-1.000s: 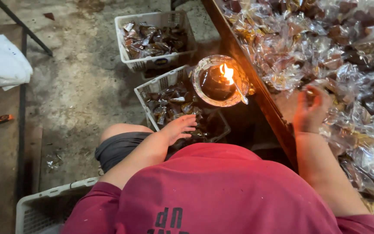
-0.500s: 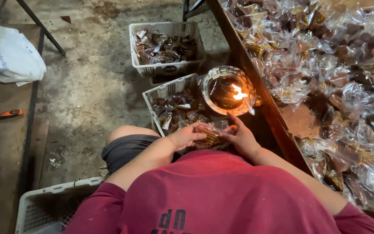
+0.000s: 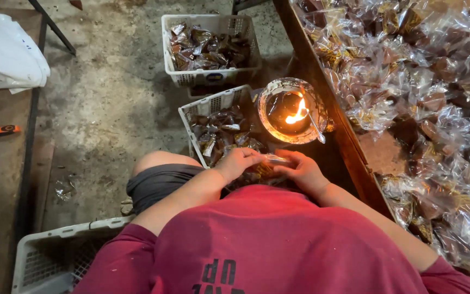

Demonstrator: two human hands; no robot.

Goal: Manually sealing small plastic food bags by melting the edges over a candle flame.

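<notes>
rough grey concrete floor (image 3: 110, 109) filled the head view, stained and littered, with everything else arranged around a small burning lamp bowl (image 3: 292, 111) set at the edge of a long wooden tray (image 3: 349, 147).

just below the bowl, the person's left hand (image 3: 239, 163) and right hand (image 3: 303, 171) met over the lap, fingers of both pinched on a clear plastic packet (image 3: 274, 159) stretched between them. both hands were closed on it, thumbs on top. the packet lay close under the flame, not touching the bowl.

left of the bowl and touching it stood a white plastic basket (image 3: 208, 106) holding wrapped dark sweets; the hands hovered over its near corner. above that, farther from the bowl, a second white basket (image 3: 210, 76) held more of the same.

right of the bowl, the wooden tray was heaped with cellophane-wrapped sweets (image 3: 425, 81).

far left of the bowl lay a white sack (image 3: 6, 57) and an orange-handled tool (image 3: 4, 130). down-left, near the person's knee, sat an empty white crate (image 3: 55, 256).
</notes>
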